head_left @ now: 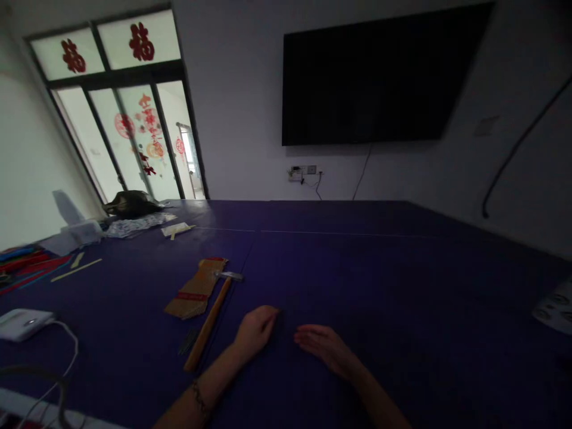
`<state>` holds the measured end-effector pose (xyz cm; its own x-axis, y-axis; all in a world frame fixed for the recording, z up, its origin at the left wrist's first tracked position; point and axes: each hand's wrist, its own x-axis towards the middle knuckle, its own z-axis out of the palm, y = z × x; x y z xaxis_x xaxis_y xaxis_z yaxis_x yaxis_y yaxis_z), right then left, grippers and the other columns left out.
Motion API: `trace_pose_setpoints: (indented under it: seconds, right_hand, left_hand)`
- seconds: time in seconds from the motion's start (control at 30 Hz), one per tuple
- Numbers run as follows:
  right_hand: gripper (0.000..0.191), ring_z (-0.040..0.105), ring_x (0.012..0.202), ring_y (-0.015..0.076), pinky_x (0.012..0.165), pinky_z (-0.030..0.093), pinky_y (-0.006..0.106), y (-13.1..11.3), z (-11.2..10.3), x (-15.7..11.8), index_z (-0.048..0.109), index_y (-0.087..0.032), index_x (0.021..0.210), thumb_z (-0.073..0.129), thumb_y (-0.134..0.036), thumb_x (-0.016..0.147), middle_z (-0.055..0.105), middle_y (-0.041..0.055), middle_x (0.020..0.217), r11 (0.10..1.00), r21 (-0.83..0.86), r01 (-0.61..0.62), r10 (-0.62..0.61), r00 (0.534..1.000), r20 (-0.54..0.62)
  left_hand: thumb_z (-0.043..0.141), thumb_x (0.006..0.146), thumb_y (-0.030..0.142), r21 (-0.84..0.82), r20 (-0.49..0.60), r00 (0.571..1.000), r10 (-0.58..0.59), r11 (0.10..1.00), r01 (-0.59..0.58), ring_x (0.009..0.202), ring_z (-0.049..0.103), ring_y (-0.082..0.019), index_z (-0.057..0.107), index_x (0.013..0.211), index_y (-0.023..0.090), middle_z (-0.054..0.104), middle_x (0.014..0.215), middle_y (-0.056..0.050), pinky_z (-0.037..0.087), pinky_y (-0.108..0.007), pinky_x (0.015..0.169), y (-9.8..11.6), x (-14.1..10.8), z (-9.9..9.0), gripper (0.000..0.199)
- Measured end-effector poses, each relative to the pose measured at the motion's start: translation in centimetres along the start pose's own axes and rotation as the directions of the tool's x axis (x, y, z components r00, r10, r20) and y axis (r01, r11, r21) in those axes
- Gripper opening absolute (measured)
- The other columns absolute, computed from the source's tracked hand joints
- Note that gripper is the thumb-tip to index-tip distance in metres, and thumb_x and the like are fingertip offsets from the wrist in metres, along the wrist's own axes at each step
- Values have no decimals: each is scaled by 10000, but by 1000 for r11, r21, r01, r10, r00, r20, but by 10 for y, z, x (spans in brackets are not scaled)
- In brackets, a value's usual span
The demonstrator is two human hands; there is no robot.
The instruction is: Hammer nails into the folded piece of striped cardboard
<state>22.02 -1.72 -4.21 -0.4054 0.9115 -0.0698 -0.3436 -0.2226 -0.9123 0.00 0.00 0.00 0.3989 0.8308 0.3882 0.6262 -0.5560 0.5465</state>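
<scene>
Over the purple table (357, 280), near its front, are both my hands. My left hand (255, 330), with a bracelet on the wrist, is closed; whatever its fingers hold, if anything, is too small to make out. To its right and apart from it, my right hand (324, 347) has its fingers stretched out and holds nothing. Left of my left hand lies a hammer (210, 328) with a wooden handle, its metal head resting at a torn piece of cardboard (194, 290). Several thin nails (188, 341) lie beside the handle.
A white device (24, 323) with a cable sits at the left. Behind it are red and blue strips (31, 268), a clear plastic box (74, 235) and a dark bag (131, 204). A patterned white object (556, 307) stands at the right edge.
</scene>
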Motion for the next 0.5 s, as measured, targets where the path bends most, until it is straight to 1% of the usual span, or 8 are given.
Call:
trace_pose_setpoints:
  seconds: [0.03, 0.07, 0.1, 0.13, 0.2, 0.27, 0.33, 0.5]
  right_hand:
    - [336, 645, 877, 242, 933, 376, 462, 0, 0, 1, 686, -126, 866, 740, -373, 645, 700, 127, 884, 1000, 12, 1, -1, 1000, -4]
    - [330, 646, 873, 240, 932, 378, 459, 0, 0, 1, 686, -126, 861, 739, -372, 647, 702, 124, 878, 1000, 24, 2, -2, 1000, -8]
    - [326, 647, 872, 238, 931, 380, 456, 0, 0, 2, 686, -128, 858, 737, -374, 650, 703, 122, 876, 999, 37, 3, -2, 1000, -11]
    - [324, 648, 870, 236, 930, 381, 455, 0, 0, 2, 686, -131, 857, 734, -376, 652, 704, 120, 875, 999, 49, 3, -2, 1000, -14]
    - [322, 648, 867, 235, 928, 382, 456, -1, 1, 3, 685, -132, 860, 733, -375, 654, 706, 120, 875, 998, 70, 2, 0, 1000, -17]
    - [319, 650, 861, 235, 925, 383, 457, -2, 1, 3, 685, -130, 863, 735, -366, 653, 707, 121, 873, 996, 86, -1, 2, 1000, -16]
    - [316, 650, 861, 234, 924, 384, 452, -3, 1, 3, 687, -130, 863, 737, -360, 653, 709, 120, 872, 995, 100, 1, 1, 1000, -14]
    - [314, 651, 859, 237, 923, 378, 454, -1, 1, 4, 691, -135, 857, 746, -357, 643, 713, 112, 850, 994, 113, 11, -9, 1000, -18]
  left_hand:
    - [330, 872, 198, 125, -39, 996, -85, 988, 89, 975, 588, -160, 613, 1035, 178, 646, 1035, -74, 444, -269, 888, -6, 4, -16, 326]
    - [319, 879, 201, 257, -97, 977, -191, 943, 210, 1000, 576, -164, 598, 1055, 168, 632, 1060, -83, 427, -265, 903, -12, 8, -33, 331]
    - [321, 886, 220, 387, -146, 943, -298, 860, 332, 1031, 560, -171, 576, 1084, 167, 608, 1106, -89, 415, -265, 912, -18, 11, -48, 327]
    - [321, 894, 251, 506, -170, 903, -396, 751, 424, 1053, 546, -177, 546, 1120, 182, 585, 1147, -86, 413, -272, 909, -25, 14, -61, 326]
    - [366, 882, 289, 562, -177, 862, -476, 670, 485, 1022, 560, -229, 551, 1090, 155, 606, 1084, -122, 432, -329, 867, -37, 16, -79, 309]
    - [424, 857, 312, 599, -166, 829, -535, 613, 516, 990, 574, -265, 571, 1023, 124, 615, 1027, -156, 452, -357, 816, -47, 15, -83, 290]
    - [455, 844, 321, 631, -153, 801, -579, 566, 530, 979, 581, -273, 573, 990, 115, 610, 1012, -169, 463, -352, 783, -53, 14, -79, 279]
    - [434, 859, 304, 686, -123, 756, -643, 496, 533, 1003, 578, -267, 530, 1048, 112, 593, 1036, -177, 463, -340, 783, -63, 17, -66, 285]
